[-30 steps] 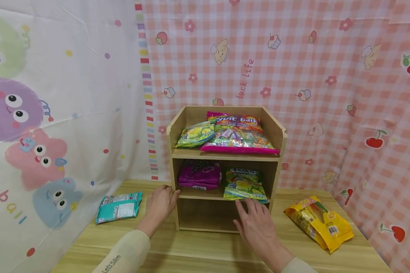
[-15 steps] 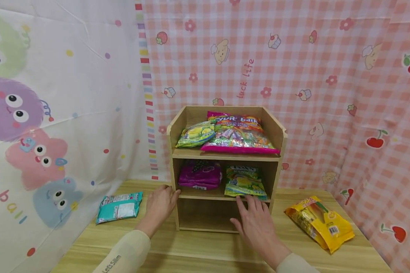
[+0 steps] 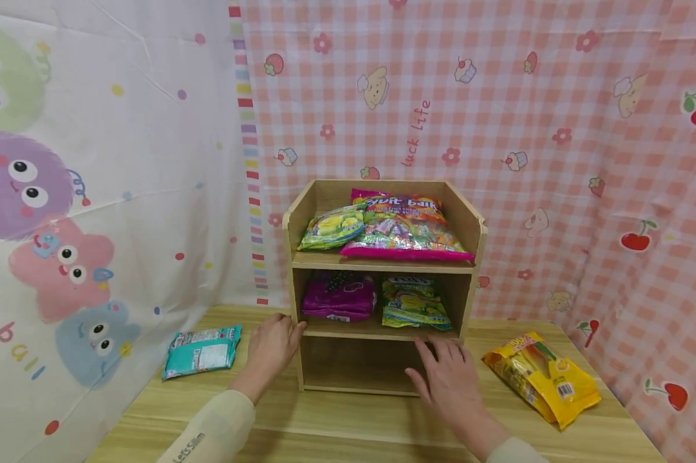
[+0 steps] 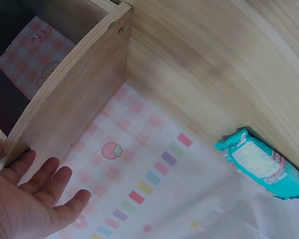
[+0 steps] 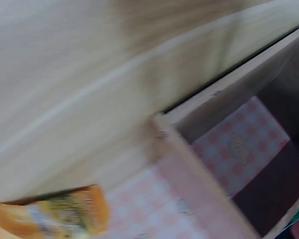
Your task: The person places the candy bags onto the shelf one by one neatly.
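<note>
A small wooden three-tier shelf (image 3: 348, 262) stands on the table. On its left side panel (image 4: 79, 94), my left hand (image 3: 274, 344) grips the front edge, thumb in front and fingers along the outside. My right hand (image 3: 452, 382), fingers extended and holding nothing, is in front of the lower tier, its fingertips just under the middle board. Above it, a green-and-yellow snack bag (image 3: 415, 305) lies inside the middle tier, right of a purple bag (image 3: 340, 299). The top tier bears a large pink-edged candy bag (image 3: 408, 231) and a smaller green-yellow bag (image 3: 333, 228).
A teal packet (image 3: 203, 352) lies on the table (image 3: 325, 427) to the left of the shelf. To the right is a yellow bag (image 3: 545, 379). Printed cloth (image 3: 498, 116) hangs behind and at both sides.
The green-and-yellow bag has slid deeper into the middle tier, off its front edge. My right hand has come away from it, down and to the right. My left hand stays put.
</note>
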Available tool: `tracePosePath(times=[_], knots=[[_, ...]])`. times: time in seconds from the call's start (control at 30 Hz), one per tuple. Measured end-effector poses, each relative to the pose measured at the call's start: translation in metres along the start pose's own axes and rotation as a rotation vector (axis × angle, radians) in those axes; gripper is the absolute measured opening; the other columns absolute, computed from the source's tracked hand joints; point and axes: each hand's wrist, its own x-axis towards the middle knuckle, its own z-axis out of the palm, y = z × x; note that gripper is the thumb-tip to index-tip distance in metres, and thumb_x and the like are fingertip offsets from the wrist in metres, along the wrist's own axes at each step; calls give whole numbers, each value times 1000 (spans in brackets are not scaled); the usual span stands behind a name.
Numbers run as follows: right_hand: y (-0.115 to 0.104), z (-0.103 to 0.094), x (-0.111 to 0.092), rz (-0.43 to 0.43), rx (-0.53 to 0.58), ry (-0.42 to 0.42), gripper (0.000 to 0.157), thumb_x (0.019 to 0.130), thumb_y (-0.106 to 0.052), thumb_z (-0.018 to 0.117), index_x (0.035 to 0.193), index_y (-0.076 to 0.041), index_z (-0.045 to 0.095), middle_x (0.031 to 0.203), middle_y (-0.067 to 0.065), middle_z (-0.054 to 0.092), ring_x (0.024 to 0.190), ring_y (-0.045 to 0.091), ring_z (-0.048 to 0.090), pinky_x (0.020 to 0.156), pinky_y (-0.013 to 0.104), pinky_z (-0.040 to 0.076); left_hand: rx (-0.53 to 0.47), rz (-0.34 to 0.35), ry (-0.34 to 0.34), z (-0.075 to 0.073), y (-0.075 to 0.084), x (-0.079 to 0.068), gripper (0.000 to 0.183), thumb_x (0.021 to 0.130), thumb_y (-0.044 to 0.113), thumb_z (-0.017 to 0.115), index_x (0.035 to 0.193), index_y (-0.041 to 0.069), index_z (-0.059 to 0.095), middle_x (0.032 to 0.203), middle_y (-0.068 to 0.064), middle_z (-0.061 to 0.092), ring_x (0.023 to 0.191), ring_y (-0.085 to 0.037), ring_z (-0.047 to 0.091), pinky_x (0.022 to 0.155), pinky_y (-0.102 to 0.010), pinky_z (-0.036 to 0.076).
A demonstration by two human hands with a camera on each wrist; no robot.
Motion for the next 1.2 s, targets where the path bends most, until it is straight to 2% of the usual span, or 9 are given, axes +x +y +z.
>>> tracePosePath(times=[0.17, 0.27, 0.37, 0.57, 0.7, 0.8, 0.97, 1.1, 1.2], knots=[[36, 2, -17, 19, 25, 298, 43, 104, -37, 42, 93, -5, 69, 89, 13, 61, 74, 36, 60, 62, 52, 44, -5, -5, -16, 1, 0, 1, 36, 98, 32, 62, 72, 7, 61, 95, -16, 68, 85, -36, 66, 72, -53, 52], [71, 0, -31, 112, -5, 276, 29, 97, -25, 52, 92, -3, 69, 91, 17, 63, 76, 40, 61, 65, 54, 45, -10, -6, -23, 0, 0, 1, 37, 98, 32, 62, 72, 7, 61, 95, -16, 68, 85, -37, 66, 72, -53, 52], [107, -6, -49, 266, -34, 21, 27, 93, -18, 57, 107, 3, 67, 113, 25, 62, 100, 46, 58, 82, 62, 44, -12, -9, -25, 0, 0, 1, 37, 98, 32, 62, 71, 7, 60, 95, -16, 68, 85, -37, 66, 72, -53, 51], [162, -12, -78, 445, 34, -622, 57, 100, -29, 55, 140, 9, 43, 142, 39, 35, 120, 61, 39, 91, 73, 34, -5, -9, -36, 2, -1, 0, 37, 98, 33, 61, 72, 6, 61, 97, -17, 68, 86, -37, 66, 73, -53, 52], [171, -9, -90, 463, 111, -830, 73, 101, -43, 52, 148, 9, 31, 146, 43, 24, 122, 69, 32, 90, 80, 27, -10, -15, -40, 2, -1, 1, 37, 99, 33, 61, 74, 5, 63, 97, -17, 68, 86, -37, 66, 74, -54, 52], [167, -9, -90, 430, 72, -794, 67, 99, -43, 55, 141, 8, 44, 138, 41, 41, 112, 63, 48, 85, 75, 37, -11, -12, -33, 2, -1, 1, 37, 99, 32, 61, 73, 5, 62, 95, -17, 68, 85, -37, 66, 74, -54, 52], [154, -13, -80, 374, -68, -640, 44, 94, -43, 63, 104, 0, 66, 89, 24, 67, 73, 41, 64, 62, 60, 48, -1, -3, -23, 3, -2, 0, 37, 98, 32, 62, 71, 6, 61, 92, -17, 67, 82, -37, 66, 72, -53, 52], [143, -6, -89, 392, -109, -584, 59, 89, -36, 73, 124, 7, 54, 106, 37, 58, 87, 54, 58, 65, 66, 47, -4, -8, -26, 3, -1, 0, 38, 98, 32, 61, 71, 6, 60, 90, -16, 67, 82, -36, 66, 72, -52, 52], [142, -2, -94, 405, -75, -597, 58, 90, -11, 70, 138, 8, 44, 122, 43, 49, 96, 59, 54, 67, 66, 49, -9, -7, -25, 3, 0, 1, 38, 99, 32, 61, 70, 7, 59, 88, -14, 66, 80, -35, 65, 71, -51, 52]])
